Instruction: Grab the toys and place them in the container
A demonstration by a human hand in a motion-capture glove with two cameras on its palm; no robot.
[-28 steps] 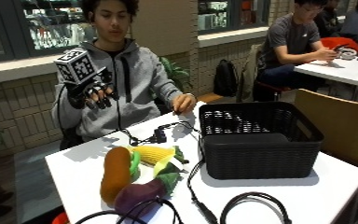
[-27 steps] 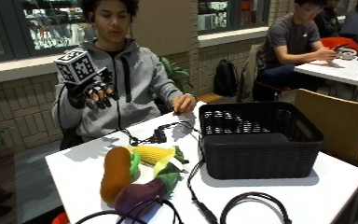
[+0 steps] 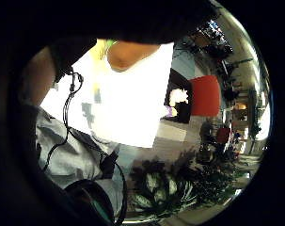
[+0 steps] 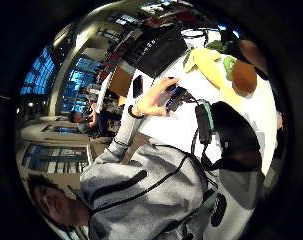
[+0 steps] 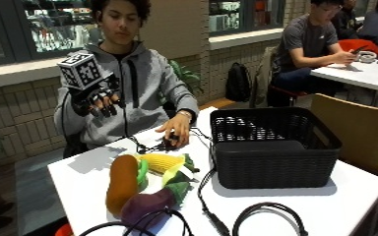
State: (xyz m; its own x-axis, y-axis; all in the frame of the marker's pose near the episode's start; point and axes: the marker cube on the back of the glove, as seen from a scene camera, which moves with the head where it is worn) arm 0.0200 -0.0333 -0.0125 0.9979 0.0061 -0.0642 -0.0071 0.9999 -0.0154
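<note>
Nearest the camera, a black cable (image 5: 267,216) is looping across the front of the white table (image 5: 346,196). Just behind it, at the left, the three plush toys are lying bunched together: a purple aubergine (image 5: 148,205), an orange carrot (image 5: 122,182) standing on end beside it, and a yellow corn cob (image 5: 163,162) behind, its green husk touching the other two. To their right the black woven container (image 5: 274,147) is standing open; nothing can be seen inside it, though its near wall is hiding part of the floor.

Farther back, the bare left hand (image 5: 174,132) is resting on a small dark device with its wires at the table's far edge. Farthest, the gloved right hand (image 5: 96,98) is hanging raised at chest height, well apart from the toys, fingers drooping loosely and gripping nothing.

Compared with half a second ago, nothing is changing: the hand is remaining at the same height, and toys and container are keeping their places. The task is therefore judged not yet begun; all three toys are still awaiting pickup, and the first move is calling for a descent of the gloved hand toward the pile.
</note>
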